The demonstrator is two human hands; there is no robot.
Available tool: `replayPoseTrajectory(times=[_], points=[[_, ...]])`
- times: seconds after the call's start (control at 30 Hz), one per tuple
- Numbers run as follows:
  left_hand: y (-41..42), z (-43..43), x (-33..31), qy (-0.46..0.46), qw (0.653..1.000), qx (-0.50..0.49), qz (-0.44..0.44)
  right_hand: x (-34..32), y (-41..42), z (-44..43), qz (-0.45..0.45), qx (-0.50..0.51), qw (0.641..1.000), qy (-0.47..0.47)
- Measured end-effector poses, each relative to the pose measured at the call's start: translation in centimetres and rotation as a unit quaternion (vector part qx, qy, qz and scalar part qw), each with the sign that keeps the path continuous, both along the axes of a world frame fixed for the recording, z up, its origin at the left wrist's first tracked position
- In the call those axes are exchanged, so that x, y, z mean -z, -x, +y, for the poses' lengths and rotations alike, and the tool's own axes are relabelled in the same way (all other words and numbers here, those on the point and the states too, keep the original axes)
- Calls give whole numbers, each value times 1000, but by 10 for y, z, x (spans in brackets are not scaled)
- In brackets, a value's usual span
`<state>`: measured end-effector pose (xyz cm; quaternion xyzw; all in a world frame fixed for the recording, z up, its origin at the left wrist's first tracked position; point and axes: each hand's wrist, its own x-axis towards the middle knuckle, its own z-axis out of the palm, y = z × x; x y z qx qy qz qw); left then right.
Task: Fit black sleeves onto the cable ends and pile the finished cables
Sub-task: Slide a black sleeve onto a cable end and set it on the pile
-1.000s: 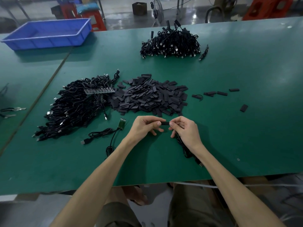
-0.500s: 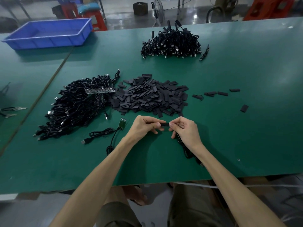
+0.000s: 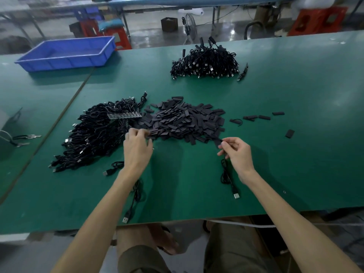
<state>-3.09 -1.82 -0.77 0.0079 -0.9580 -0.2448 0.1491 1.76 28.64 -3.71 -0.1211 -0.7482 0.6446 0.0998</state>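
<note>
Green table [image 3: 295, 164] carries the sleeve pile [image 3: 183, 121], its near edge touched by the left hand [image 3: 137, 148], grip indiscernible, while the right hand [image 3: 239, 154] pinches a cable [image 3: 226, 175] trailing beneath it.

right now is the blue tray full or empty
Empty as far as shows: the blue tray has a bare blue floor inside, though its near wall hides a strip.

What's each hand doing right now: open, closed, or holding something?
Left hand: fingertips at the edge of the sleeve pile; whether it grips a sleeve cannot be told.
Right hand: pinches the sleeved end of a cable.
</note>
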Motion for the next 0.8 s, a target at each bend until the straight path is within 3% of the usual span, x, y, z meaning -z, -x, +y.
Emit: replayPoseTrajectory(times=[0.07,0.2,0.33,0.47,0.67,0.8], points=[[-2,-11,-5,55,994,-17,-88,-2,5,12,-10,40,999,11],[-11,-8,-1,4,989,0,-149,-7,14,33,-8,84,996,-1],[-12,0,-2,-174,967,13,-186,-15,17,51,-23,64,990,-127],[-14,15,-9,-359,896,75,-248,-24,10,36,-15,4,959,-282],[-22,42,-9,-398,863,115,-288,-17,-17,-42,-24,-200,964,-171],[-30,49,-6,-388,864,134,-292,-11,-18,-67,-36,-175,978,-106]])
